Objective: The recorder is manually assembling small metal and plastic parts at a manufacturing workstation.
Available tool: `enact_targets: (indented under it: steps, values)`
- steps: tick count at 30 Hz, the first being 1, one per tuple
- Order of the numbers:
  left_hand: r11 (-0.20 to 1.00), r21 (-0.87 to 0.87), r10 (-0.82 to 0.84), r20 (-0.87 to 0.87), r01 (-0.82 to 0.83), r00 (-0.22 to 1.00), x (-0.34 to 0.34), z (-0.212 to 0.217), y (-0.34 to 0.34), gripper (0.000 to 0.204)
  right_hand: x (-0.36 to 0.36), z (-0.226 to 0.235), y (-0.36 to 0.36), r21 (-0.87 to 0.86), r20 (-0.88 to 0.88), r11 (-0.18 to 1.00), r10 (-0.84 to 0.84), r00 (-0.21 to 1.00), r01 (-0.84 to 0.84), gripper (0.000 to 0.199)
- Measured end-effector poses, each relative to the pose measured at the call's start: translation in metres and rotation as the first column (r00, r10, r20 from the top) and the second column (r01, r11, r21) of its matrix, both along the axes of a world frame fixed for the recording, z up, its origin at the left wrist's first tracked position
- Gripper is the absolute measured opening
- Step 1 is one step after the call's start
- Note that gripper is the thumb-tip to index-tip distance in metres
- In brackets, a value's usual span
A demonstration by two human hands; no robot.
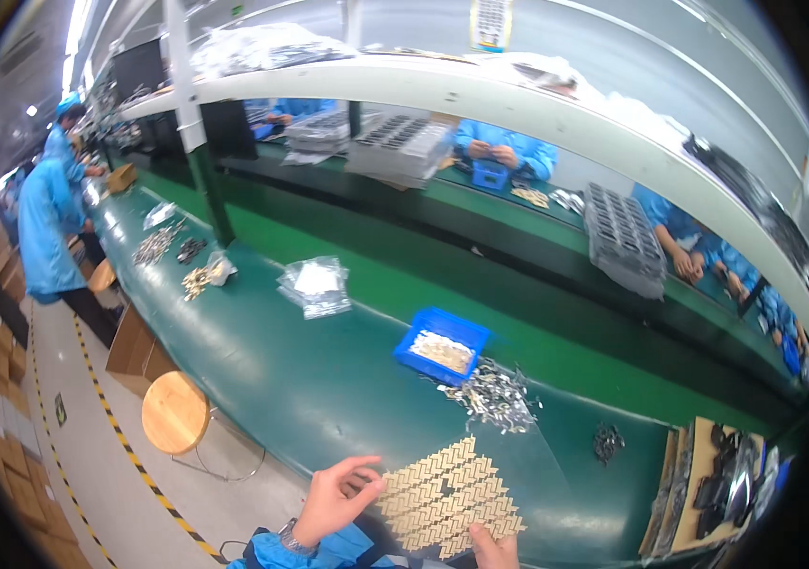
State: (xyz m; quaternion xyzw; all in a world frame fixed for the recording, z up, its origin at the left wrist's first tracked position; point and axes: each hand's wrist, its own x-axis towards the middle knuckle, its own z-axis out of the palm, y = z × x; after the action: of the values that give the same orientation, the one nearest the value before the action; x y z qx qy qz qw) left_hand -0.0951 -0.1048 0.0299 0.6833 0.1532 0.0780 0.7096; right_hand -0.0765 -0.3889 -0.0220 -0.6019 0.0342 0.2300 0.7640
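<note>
Fingers [359, 471] of your left hand [333, 503] are spread and loosely curled, thumb lifted, with the tips resting on the left edge of the sheet of tan interlocked pieces [447, 496]; nothing is gripped there, it reads as a steadying touch rather than a hold. Your right hand [494, 548] shows only as a thumb and a bit of knuckle at the bottom rim, pressing on the sheet's near edge (whether the other fingers are curled under or open, you cannot tell from this view). Touching it from two sides like that would keep the sheet flat and square on the green bench [309, 379], right at its near edge in front of you.

Just beyond the sheet lies a loose heap of silvery metal parts [497, 396], and touching that heap on its far left side is a blue bin [442, 346] holding pale parts, both close enough to reach. A small dark cluster of parts [607, 442] sits to the right, with trays of black parts [722, 484] beyond it. Further along the bench to your left are clear plastic bags [314, 286]; a round wooden stool [175, 412] stands on the floor beside the bench.
</note>
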Motion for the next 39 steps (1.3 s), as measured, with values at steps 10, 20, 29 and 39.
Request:
enact_targets:
  steps: [10,20,29,39]
  values:
    - [0.826,0.564,-0.026,0.068,-0.017,0.997,0.044,0.008,-0.035,0.016,0.0,0.005,-0.01,-0.024,0.028,0.996,-0.08,0.996,0.081,0.035]
    - [0.896,0.441,-0.013,0.163,-0.061,0.987,0.07,0.011,-0.032,0.006,0.009,0.005,-0.013,0.13,-0.056,0.97,-0.198,0.979,0.203,0.03]
    - [0.844,0.519,-0.092,0.389,-0.135,0.917,0.148,0.086,-0.02,0.006,0.005,-0.023,-0.043,0.129,-0.021,0.911,-0.392,0.92,0.391,0.031]
    - [0.283,0.944,-0.365,0.269,-0.169,0.891,0.255,0.024,0.018,0.014,0.002,-0.02,-0.059,-0.013,0.159,0.89,-0.448,0.88,0.456,0.026]
